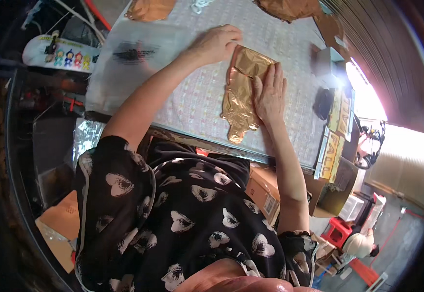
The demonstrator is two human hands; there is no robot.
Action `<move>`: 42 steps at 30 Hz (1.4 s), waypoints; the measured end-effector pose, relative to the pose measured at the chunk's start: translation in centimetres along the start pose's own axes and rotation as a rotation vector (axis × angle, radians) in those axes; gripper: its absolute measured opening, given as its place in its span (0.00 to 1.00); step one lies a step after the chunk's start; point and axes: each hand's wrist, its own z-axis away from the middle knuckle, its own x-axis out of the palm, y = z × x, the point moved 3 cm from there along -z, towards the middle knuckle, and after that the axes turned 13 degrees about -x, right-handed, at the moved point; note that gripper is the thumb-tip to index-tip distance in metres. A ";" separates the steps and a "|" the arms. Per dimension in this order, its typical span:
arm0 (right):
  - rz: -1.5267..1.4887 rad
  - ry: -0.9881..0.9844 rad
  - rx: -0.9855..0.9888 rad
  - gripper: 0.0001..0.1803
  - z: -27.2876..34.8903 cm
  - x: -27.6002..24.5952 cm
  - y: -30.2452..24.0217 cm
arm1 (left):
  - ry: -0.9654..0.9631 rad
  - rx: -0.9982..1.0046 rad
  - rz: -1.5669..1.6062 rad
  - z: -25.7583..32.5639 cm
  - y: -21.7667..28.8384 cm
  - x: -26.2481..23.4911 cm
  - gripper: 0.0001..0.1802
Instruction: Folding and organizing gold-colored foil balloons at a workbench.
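Note:
A flattened, crinkled gold foil balloon (244, 92) lies on the table, folded lengthwise, with its narrow ragged end toward me. At its far left corner my left hand (216, 45) is closed, fingers bent and pressed together on the foil's edge; the fingertips are partly hidden. My right hand (270, 95) lies flat along the balloon's right edge, fingers stretched out and thumb resting on the foil. A clear plastic bag (141, 73) with dark print is spread on the table left of my left forearm.
The table (187, 107) has a pale patterned cover under clear plastic. Orange-brown foil pieces (151, 9) lie along its far side. A small white box (326, 61) with a bright light and yellow boxes (336, 141) stand at the right edge. A cardboard box (265, 192) sits below. Another person (360, 245) is at far right.

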 end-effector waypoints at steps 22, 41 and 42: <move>-0.180 0.144 0.035 0.24 0.4 -2.1 6.8 | -0.283 0.167 -0.360 1.1 6.9 4.6 0.34; 0.016 -0.079 0.081 0.30 -0.4 -2.2 7.8 | -0.313 0.161 -0.410 1.1 7.0 4.7 0.32; 0.013 -0.080 0.077 0.30 -0.5 -2.3 7.7 | -0.316 0.164 -0.408 1.1 7.0 4.7 0.32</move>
